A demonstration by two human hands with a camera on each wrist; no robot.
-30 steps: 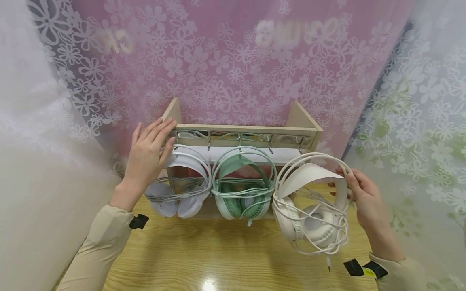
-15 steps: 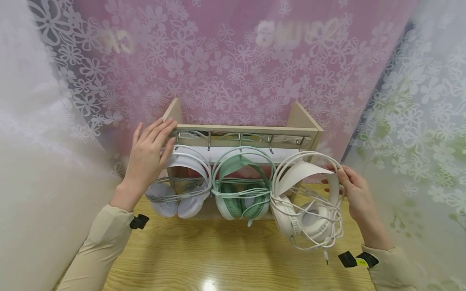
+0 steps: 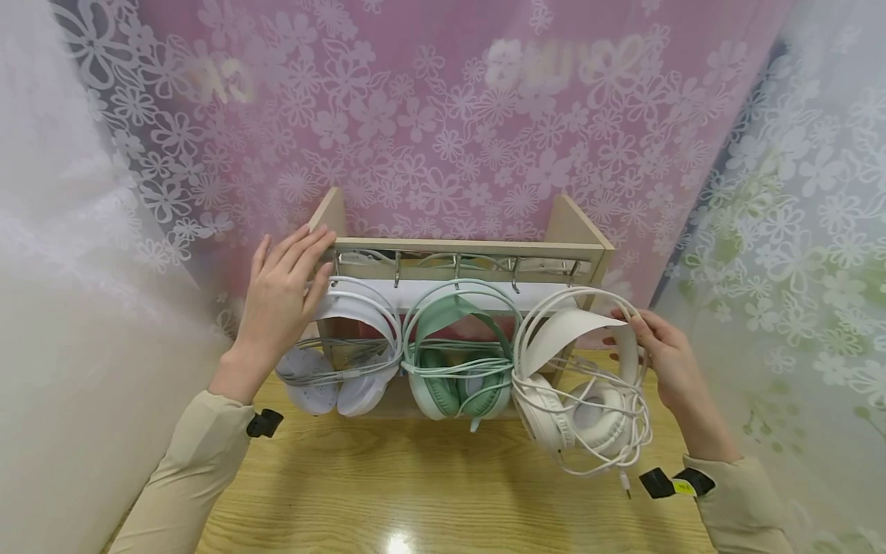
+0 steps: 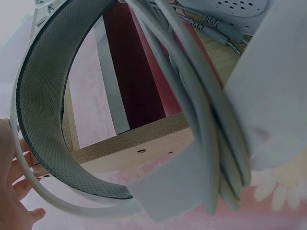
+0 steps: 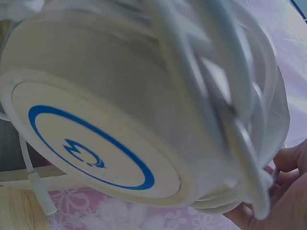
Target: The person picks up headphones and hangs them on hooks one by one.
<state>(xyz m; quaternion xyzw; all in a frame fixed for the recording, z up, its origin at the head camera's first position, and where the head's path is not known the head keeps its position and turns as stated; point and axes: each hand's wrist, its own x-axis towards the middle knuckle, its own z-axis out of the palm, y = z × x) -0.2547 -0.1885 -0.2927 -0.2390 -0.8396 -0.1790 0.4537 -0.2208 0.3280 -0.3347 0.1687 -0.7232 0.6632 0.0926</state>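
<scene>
My right hand (image 3: 670, 355) holds the right side of the headband of cream-white headphones (image 3: 566, 336), their cable wound loosely round the ear cups. The top of the band is close below the rack's rightmost hooks; I cannot tell whether it touches one. A round ear cup (image 5: 91, 148) with a blue ring fills much of the right wrist view. My left hand (image 3: 277, 296) rests with extended fingers on the left end of the wooden rack (image 3: 477, 244). Beneath it hang white headphones (image 3: 367, 388), whose padded headband (image 4: 43, 96) is large in the left wrist view.
Green headphones (image 3: 436, 385) hang from the rack's middle, right beside the cream-white pair. A metal hook (image 3: 515, 277) bears nothing between them; another hook (image 3: 398, 269) stands left of the green pair. The rack is on a wood-grain table (image 3: 415, 477), before a pink floral curtain (image 3: 443, 115).
My right hand has moved left and slightly up with the cream-white headphones, closer to the green pair, slowing in the last half second. My left hand has stayed in place.
</scene>
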